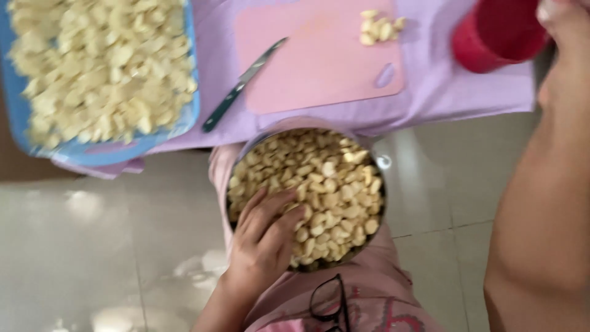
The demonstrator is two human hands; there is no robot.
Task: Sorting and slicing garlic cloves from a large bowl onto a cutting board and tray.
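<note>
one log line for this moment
left hand: in garlic bowl | right hand: on red cup | knife: beside board

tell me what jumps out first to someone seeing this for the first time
The round metal bowl heaped with pale peeled cloves sits in the person's lap at centre, with the left hand dug into the pile at its near edge. At upper left a blue tray holds a big spread of cut pieces. Beside it, a pink cutting board lies on the lilac cloth, with a dark-handled knife at its left edge.
</note>
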